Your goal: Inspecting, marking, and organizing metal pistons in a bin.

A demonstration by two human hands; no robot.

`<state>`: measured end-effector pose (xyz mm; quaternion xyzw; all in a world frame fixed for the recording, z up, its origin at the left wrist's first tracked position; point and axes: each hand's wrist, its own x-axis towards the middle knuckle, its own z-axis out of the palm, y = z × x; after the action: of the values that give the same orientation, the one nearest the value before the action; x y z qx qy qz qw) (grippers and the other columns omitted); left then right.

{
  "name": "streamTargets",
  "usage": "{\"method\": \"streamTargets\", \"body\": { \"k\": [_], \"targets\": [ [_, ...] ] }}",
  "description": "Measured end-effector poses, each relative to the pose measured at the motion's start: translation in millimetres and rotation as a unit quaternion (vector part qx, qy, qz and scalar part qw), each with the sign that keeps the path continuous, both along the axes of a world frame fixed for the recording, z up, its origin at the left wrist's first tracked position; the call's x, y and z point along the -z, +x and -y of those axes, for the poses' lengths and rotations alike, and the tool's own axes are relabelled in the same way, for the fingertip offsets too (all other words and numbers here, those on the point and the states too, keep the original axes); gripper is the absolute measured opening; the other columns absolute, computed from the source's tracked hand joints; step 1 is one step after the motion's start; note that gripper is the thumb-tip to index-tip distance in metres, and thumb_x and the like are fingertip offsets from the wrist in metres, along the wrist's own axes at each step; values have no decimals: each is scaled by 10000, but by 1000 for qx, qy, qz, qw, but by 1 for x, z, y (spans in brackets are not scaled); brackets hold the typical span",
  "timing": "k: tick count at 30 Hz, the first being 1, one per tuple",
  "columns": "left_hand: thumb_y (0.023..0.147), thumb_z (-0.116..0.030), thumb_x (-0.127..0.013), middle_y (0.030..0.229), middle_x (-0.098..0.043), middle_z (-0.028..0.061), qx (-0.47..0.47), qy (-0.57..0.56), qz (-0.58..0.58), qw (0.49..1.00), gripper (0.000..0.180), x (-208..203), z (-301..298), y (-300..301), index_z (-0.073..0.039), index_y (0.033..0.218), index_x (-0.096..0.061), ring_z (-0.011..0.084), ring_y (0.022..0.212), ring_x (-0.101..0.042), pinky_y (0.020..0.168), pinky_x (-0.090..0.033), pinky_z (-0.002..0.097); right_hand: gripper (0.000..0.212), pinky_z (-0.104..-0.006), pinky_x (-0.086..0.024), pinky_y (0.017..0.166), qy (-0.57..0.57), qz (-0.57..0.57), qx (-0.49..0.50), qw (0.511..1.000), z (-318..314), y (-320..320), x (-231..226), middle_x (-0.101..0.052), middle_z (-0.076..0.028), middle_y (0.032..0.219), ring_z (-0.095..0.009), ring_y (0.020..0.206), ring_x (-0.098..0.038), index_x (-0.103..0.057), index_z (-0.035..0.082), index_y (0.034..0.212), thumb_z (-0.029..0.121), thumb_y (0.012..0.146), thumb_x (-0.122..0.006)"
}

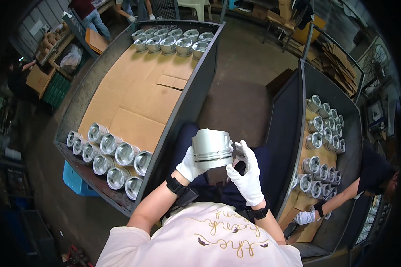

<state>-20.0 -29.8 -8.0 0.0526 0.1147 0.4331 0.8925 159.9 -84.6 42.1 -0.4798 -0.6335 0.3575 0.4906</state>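
1. Workshop, dim; floor (236, 93) bare and dull between two dark bins. Entries run nearest outward from my place in the room.
2. Left hand (191, 167), one, white-gloved: curled against the piston's left side and bearing it.
3. Right hand (248, 180), one, white-gloved: fingers spread wide, gripping nothing, thumb close by the piston's lower edge; whether it touches, I cannot tell.
4. Handling note, the step seeming to be a look-over: keep the left grip firm, bring the right palm to the lower rim before any turn, and rotate slowly so light crosses wall and grooves. Hold well clear of the bin walls; a knock could mark the metal.
5. Piston (211, 144), one: raised before the chest, between the bins. Silver-grey, smooth, soft sheen; upper edge curved, dark ring grooves (214, 159) round the lower end; underside hidden.
6. Left bin (181, 111), cardboard liner (129, 95): similar pistons grouped at near end (108, 143) and far end.
7. Right bin (284, 115): more pistons; a co-worker's gloved hand (304, 217) inside.
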Motion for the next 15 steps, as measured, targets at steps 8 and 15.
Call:
{"method": "streamTargets", "body": {
  "k": [8,15],
  "targets": [
    [987,-461,-343,1286,-527,225,-6,-48,35,998,585,-1,6,1,2,1329,-446,389,1183,-524,1032,-416,500,691,-340,-463,975,4,7,14,1000,-4,-1,-11,-570,-148,1253,-237,1144,-580,-438,20,1372,97,768,-765],
    [981,-426,-398,1322,-510,194,8,4,51,999,474,-1,9,1,-89,1305,-476,392,1209,-505,1038,-406,512,603,-352,-456,969,-3,33,17,999,-6,-1,-10,-555,-141,1266,-247,1158,-562,-439,34,1376,90,832,-692]
  ]
}}
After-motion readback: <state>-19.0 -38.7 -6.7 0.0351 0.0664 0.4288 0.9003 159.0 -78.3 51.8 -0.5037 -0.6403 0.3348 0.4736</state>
